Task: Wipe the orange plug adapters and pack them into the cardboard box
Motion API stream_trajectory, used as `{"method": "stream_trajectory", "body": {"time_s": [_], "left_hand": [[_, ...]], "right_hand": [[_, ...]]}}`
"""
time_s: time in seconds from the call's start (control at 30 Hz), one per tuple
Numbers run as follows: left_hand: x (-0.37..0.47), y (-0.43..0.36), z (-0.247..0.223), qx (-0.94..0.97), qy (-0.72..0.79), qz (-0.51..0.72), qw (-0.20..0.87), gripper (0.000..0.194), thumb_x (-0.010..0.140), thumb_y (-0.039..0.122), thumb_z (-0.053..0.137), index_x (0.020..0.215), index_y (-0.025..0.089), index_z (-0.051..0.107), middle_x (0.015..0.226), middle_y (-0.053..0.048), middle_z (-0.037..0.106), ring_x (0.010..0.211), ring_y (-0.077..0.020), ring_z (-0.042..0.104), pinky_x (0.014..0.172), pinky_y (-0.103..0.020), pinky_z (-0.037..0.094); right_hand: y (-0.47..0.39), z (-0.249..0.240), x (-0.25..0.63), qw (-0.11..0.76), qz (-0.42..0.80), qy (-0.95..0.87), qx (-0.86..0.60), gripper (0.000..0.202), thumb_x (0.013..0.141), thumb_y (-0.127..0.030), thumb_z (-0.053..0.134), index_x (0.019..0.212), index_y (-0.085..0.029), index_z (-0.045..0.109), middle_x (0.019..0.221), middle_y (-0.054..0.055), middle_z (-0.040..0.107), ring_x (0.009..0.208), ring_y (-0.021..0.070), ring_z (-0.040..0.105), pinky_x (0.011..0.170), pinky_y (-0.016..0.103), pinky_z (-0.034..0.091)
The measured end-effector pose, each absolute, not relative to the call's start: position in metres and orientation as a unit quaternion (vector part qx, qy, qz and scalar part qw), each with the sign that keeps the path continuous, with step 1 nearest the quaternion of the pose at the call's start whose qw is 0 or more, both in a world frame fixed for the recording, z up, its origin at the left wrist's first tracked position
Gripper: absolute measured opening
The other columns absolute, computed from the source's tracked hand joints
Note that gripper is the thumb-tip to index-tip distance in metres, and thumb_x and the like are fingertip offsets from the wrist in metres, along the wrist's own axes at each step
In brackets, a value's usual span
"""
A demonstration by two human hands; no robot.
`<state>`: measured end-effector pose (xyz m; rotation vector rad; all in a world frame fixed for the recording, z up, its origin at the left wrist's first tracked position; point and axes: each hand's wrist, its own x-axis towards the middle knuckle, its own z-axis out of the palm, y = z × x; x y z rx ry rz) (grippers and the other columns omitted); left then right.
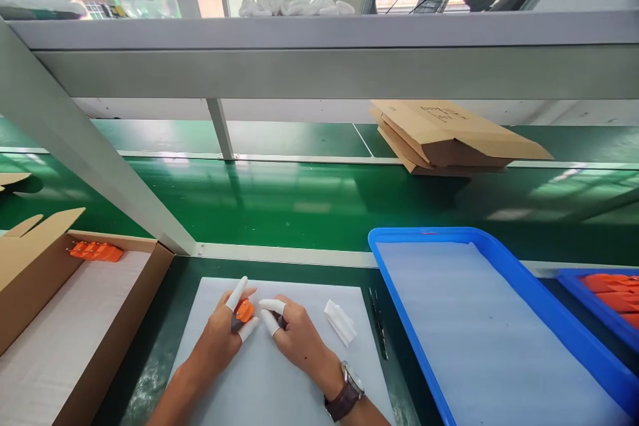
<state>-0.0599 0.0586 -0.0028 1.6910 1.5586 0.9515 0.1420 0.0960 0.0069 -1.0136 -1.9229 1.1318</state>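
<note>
Over a white sheet point(269, 386) my left hand point(227, 326) is closed on an orange and dark part point(244, 311), held between white-covered fingertips. Just to its right, my right hand point(294, 329) has its thumb and index finger, also in white finger covers, pinched around something dark and small that is mostly hidden. A small gap separates the two hands. Right of my right hand lies a folded white cloth point(340, 323) on the sheet. A dark watch is on my right wrist.
At left, an open cardboard box point(120, 306) holds an orange part point(96, 251). To the right are a blue tray point(424, 235) lined in white, black tweezers point(378, 323) and another blue tray point(589, 293) with orange parts. Behind, cardboard point(454, 130) lies below a grey crossbar point(319, 73).
</note>
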Motion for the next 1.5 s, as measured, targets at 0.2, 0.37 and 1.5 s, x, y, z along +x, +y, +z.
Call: {"method": "stream_trajectory", "body": {"time_s": [0.2, 0.37, 1.5], "left_hand": [[-0.069, 0.06, 0.007, 0.65, 0.589, 0.33, 0.349, 0.086, 0.087, 0.029, 0.072, 0.159, 0.037, 0.026, 0.138, -0.007, 0.063, 0.121, -0.0262, 0.064, 0.107, -0.046, 0.049], [-0.072, 0.055, 0.012, 0.67, 0.573, 0.309, 0.357, 0.079, 0.094, 0.023, 0.061, 0.16, 0.039, 0.02, 0.142, -0.005, 0.062, 0.133, -0.024, 0.057, 0.113, -0.046, 0.045], [-0.056, 0.053, 0.014, 0.628, 0.565, 0.372, 0.384, 0.058, 0.09, 0.034, 0.066, 0.146, 0.035, 0.05, 0.13, 0.001, 0.072, 0.122, -0.0232, 0.067, 0.109, -0.041, 0.05]], "right_hand": [[0.093, 0.002, 0.141, 0.34, 0.427, -0.745, -0.384, 0.038, 0.086, -0.008, 0.048, 0.112, -0.024, 0.071, 0.081, 0.001, 0.059, 0.065, 0.0143, 0.047, 0.059, 0.028, 0.037], [0.093, 0.004, 0.14, 0.341, 0.442, -0.729, -0.395, 0.03, 0.092, -0.014, 0.05, 0.111, -0.025, 0.072, 0.082, 0.0, 0.058, 0.062, 0.0131, 0.045, 0.058, 0.028, 0.036], [0.093, 0.011, 0.14, 0.357, 0.509, -0.678, -0.393, 0.029, 0.093, -0.02, 0.053, 0.115, -0.025, 0.072, 0.091, 0.002, 0.066, 0.062, 0.0111, 0.048, 0.055, 0.025, 0.037]]}}
